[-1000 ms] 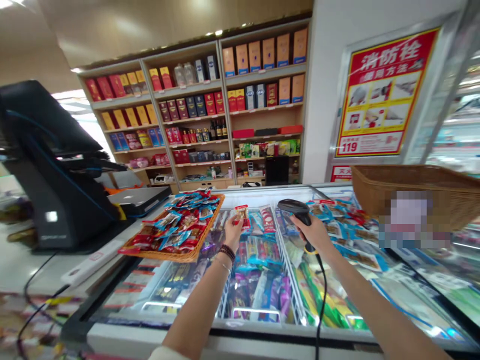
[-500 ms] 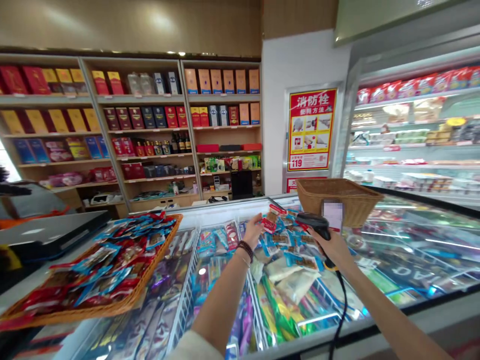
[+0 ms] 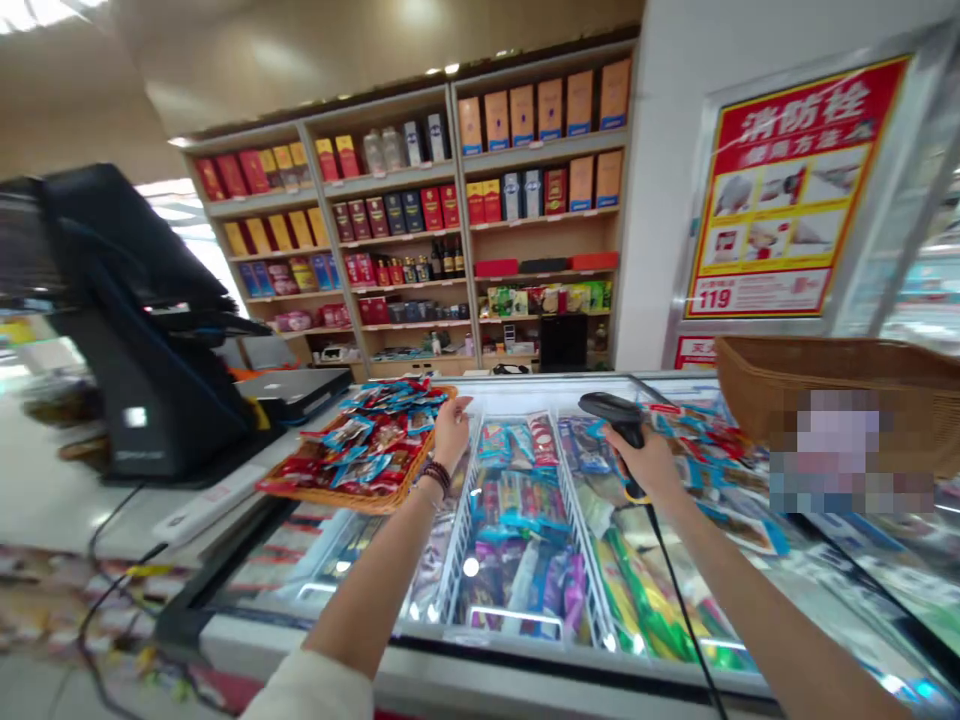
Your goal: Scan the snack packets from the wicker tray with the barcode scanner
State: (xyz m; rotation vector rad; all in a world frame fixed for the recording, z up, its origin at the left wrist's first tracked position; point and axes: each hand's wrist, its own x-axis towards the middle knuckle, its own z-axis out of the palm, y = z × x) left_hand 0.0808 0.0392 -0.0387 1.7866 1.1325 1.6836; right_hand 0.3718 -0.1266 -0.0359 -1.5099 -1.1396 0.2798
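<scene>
Your L hand (image 3: 452, 435) has swung back to the wicker tray (image 3: 358, 499) of snack pkts (image 3: 375, 428), open and empty (looks it, anyway); R hand (image 3: 651, 468) grips the barcode scanner (image 3: 609, 405).

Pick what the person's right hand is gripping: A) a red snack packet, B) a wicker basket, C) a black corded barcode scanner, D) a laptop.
C. The right hand is wrapped around the handle of the black corded barcode scanner, with its head pointing forward.
</scene>
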